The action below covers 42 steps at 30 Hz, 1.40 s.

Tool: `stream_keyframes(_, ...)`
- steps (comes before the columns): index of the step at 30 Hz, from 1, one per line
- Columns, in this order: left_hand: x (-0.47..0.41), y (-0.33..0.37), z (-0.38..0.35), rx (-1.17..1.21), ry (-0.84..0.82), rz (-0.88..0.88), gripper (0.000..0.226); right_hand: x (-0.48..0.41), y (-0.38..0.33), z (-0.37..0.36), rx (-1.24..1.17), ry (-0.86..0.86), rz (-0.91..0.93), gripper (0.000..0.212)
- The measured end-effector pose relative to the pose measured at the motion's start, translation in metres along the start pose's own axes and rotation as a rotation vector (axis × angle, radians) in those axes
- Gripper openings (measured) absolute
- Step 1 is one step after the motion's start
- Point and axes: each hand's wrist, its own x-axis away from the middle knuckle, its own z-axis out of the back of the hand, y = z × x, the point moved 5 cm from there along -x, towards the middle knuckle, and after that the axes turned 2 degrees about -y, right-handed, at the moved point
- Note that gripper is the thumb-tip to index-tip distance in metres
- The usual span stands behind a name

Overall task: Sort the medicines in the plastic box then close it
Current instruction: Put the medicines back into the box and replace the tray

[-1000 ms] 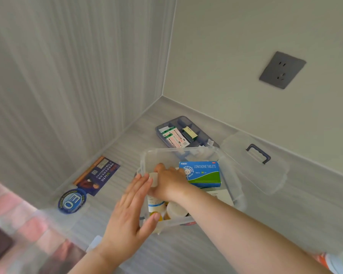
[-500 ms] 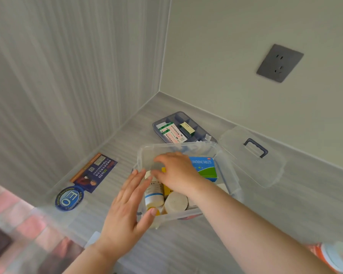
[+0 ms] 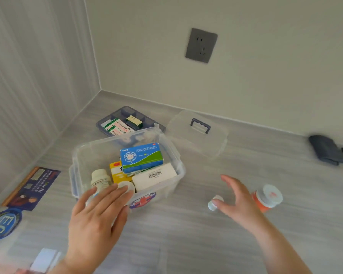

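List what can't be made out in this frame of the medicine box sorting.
Head view only:
- Small white item: half behind the right hand, blurred.
- Near box wall: partly covered by the left hand.
- Tray box labels: too small.
- Dark cloth: blurred.
- Round sticker: cut by the left edge.

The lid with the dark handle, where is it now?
The lid lies flat on the floor, off the box, behind its right corner, right of the gray tray, near the wall under the socket.
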Motion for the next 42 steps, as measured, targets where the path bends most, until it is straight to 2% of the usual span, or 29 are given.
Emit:
stream_keyframes(2, 0.000, 0.000, -0.001, -0.025, 0.024, -0.011, 0.045, 0.004, 0.019, -0.014, 0.020, -0.055, -0.037, 0.071)
stream_keyframes(4, 0.001, 0.001, -0.002, -0.038, 0.034, -0.018, 0.044, 0.004, 0.029, -0.024, 0.023, -0.041, -0.062, 0.066)
stream_keyframes(8, 0.001, 0.002, 0.000, -0.008, 0.013, 0.027, 0.048, -0.001, 0.035, -0.030, 0.061, 0.052, -0.085, 0.038)
stream_keyframes(12, 0.002, -0.004, 0.008, 0.117, 0.016, 0.070, 0.042, -0.003, 0.028, -0.029, 0.022, 0.054, -0.064, 0.016)
stream_keyframes(14, 0.005, -0.017, 0.016, 0.150, 0.033, 0.146, 0.047, -0.003, 0.017, -0.020, -0.071, 0.096, -0.049, 0.024)
stream_keyframes(16, 0.009, -0.032, 0.020, 0.123, 0.024, 0.231, 0.066, -0.005, -0.004, -0.006, -0.165, 0.175, -0.002, 0.027)
stream_keyframes(19, 0.013, -0.042, 0.017, 0.108, -0.035, 0.281, 0.084, -0.008, -0.058, 0.014, -0.311, 0.198, 0.152, 0.037)
stream_keyframes(22, 0.015, -0.045, 0.013, 0.192, -0.048, 0.285, 0.087, -0.012, -0.127, 0.016, -0.349, 0.088, 0.339, 0.039)
stream_keyframes(24, 0.016, -0.049, 0.012, 0.260, -0.064, 0.286, 0.084, -0.018, -0.167, -0.001, -0.328, -0.069, 0.433, 0.041)
stream_keyframes(28, 0.019, -0.060, 0.015, 0.416, -0.080, 0.264, 0.077, -0.031, -0.224, -0.072, -0.074, -0.435, 0.478, 0.028)
stream_keyframes(31, 0.019, -0.064, 0.018, 0.466, -0.046, 0.244, 0.079, -0.035, -0.236, -0.120, 0.172, -0.601, 0.510, 0.029)
stream_keyframes(36, 0.018, -0.064, 0.018, 0.476, -0.019, 0.218, 0.069, -0.036, -0.227, -0.151, 0.472, -0.664, 0.558, 0.021)
stream_keyframes(42, 0.020, -0.067, 0.014, 0.488, -0.031, 0.249, 0.068, -0.032, -0.232, -0.152, 0.533, -0.730, 0.601, 0.017)
